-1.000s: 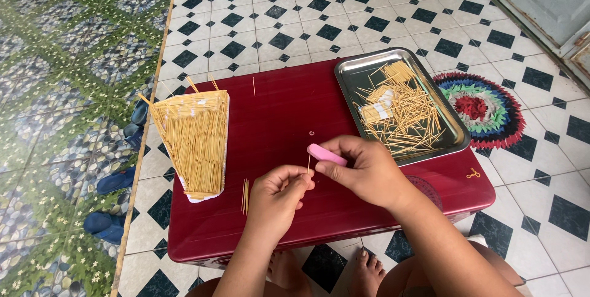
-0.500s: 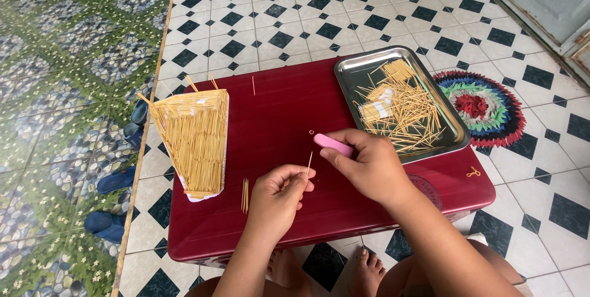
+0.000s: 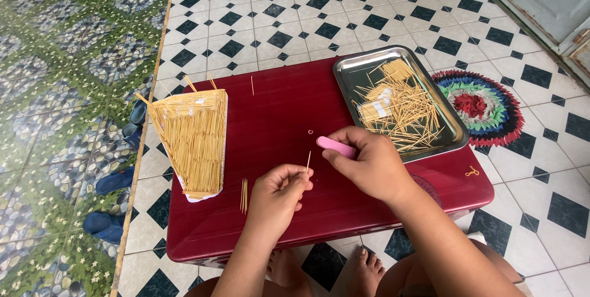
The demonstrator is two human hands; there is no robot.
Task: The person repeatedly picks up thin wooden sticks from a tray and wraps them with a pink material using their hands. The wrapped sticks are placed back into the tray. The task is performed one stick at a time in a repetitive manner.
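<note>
Fingertips of my left hand [image 3: 278, 194] pinch one thin pale stick [image 3: 308, 162] near its lower end, so it stands almost upright and its long axis runs from the fingers up and slightly away from me, free tip topmost. My right hand [image 3: 367, 163] is closed around a small pink tool [image 3: 335, 147]; its rounded end pokes out past the thumb toward the left, just beside the stick's tip but, as far as I can tell, not touching it. Both hands hover low over the dark red table [image 3: 276, 106].

I judge the step in hand to be working on this single stick with the pink tool, with the stick presented and the tool brought close. The next move seems to call for a steady left pinch and a small, exact approach of the tool to the tip, since the stick is slender and would flex or slip easily.

Left of my left fingers lies a little bunch of finished-looking sticks [image 3: 244, 195], and beyond that a fan-shaped bundle of sticks [image 3: 193, 137]. Beyond my right fingers sits a metal tray [image 3: 445, 110] holding loose sticks, and a tiny ring [image 3: 311, 131] lies just past the tool.
</note>
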